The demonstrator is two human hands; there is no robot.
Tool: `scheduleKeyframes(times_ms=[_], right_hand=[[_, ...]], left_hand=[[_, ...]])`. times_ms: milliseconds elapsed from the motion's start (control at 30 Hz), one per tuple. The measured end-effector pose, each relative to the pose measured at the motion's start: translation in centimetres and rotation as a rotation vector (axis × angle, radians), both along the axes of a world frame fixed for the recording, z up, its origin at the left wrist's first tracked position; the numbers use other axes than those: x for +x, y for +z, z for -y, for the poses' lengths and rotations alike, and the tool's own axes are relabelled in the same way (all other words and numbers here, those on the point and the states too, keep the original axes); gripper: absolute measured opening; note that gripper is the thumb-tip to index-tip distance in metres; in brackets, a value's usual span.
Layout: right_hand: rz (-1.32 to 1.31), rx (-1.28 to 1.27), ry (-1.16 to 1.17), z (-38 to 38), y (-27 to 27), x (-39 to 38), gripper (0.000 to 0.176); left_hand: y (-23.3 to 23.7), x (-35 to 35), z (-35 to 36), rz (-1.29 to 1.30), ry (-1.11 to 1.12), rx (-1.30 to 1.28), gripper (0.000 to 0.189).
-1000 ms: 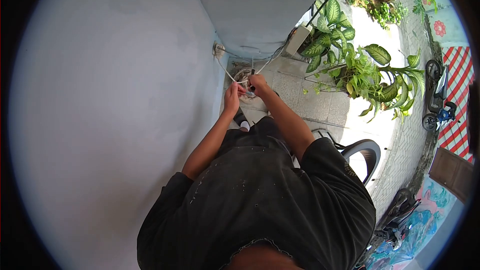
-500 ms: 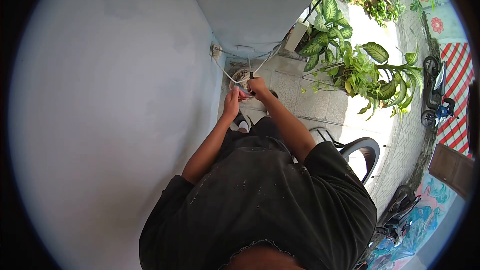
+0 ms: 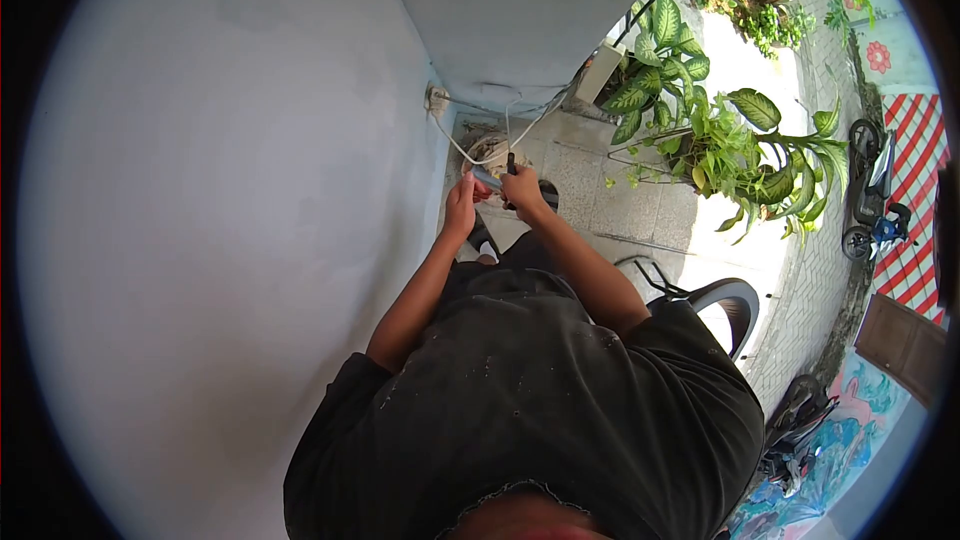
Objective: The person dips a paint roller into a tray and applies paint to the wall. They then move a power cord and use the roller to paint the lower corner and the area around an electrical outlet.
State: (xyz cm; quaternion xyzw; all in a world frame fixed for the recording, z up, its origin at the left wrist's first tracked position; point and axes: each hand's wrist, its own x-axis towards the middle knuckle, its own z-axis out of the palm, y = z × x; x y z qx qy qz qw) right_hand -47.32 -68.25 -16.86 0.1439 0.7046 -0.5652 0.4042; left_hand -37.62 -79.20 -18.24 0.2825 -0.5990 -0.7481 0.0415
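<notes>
In my right hand [image 3: 522, 188] is the black handle of what looks like a small paint roller [image 3: 511, 162]. Its thin wire shaft rises and bends near the foot of the grey wall [image 3: 530, 20], where the pale roller end blends with the paint. My left hand [image 3: 461, 208] is curled beside a short grey-blue piece [image 3: 487, 178] that spans the gap between my hands. Something red shows by its fingers, too small to name. Just beyond, a round beige-and-white thing [image 3: 492, 148] sits on the floor, partly hidden by my hands and a cable.
A white cable [image 3: 450, 143] loops from a wall socket [image 3: 436, 100] across the corner. The left wall [image 3: 230, 240] stands close to my arm. Leafy plants [image 3: 710, 155] and a black curved-frame chair [image 3: 735, 305] are at the right. Motorbikes [image 3: 870, 190] stand farther off.
My right hand has shifted slightly right and down with the roller, whose shaft now leans more to the right. More of the grey-blue piece shows. My left hand has barely moved.
</notes>
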Motion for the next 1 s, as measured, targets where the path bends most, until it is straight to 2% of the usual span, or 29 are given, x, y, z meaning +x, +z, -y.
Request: scheduleKeyframes(times_ms=[67,167,233,333,433,567,633,700,900,1000], right_hand=[[-0.001,0.005,0.008,2.2,-5.5,-1.4,0.013],[-0.067,0.119,-0.020,3.4,-7.2,-1.6,0.015],[0.092,-0.002,-0.006,1.4,-3.0,-2.0,0.014],[0.137,-0.066,0.017,-4.1,3.2,0.7,0.013],[0.143,-0.119,0.089,-10.4,10.4,4.3,0.011],[0.014,-0.087,0.203,-18.3,10.7,8.9,0.039],[0.075,-0.075,0.194,-20.1,10.9,10.1,0.040],[0.139,-0.068,0.180,-20.8,9.5,10.8,0.042],[0.172,0.048,0.226,-17.9,0.4,8.9,0.024],[0.216,-0.024,0.110,-16.4,-3.0,8.0,0.021]], left_hand=[[-0.8,0.0,-0.3,-0.019,-0.006,-0.013,0.049],[-0.3,-0.1,-0.2,-0.036,0.001,-0.007,0.049],[-0.2,0.1,-0.2,-0.040,0.001,0.020,0.048],[-0.7,0.2,0.2,-0.033,-0.002,0.054,0.043],[-0.9,0.0,0.4,-0.029,0.175,-0.023,0.039],[0.4,-0.9,1.0,-0.077,0.229,-0.067,0.037],[0.3,-1.1,1.0,-0.077,0.232,-0.076,0.038],[0.2,-0.9,1.0,-0.074,0.230,-0.089,0.038],[-0.1,-0.5,0.2,-0.023,0.199,-0.108,0.039],[-0.2,-0.6,0.2,0.017,0.148,-0.130,0.037]])
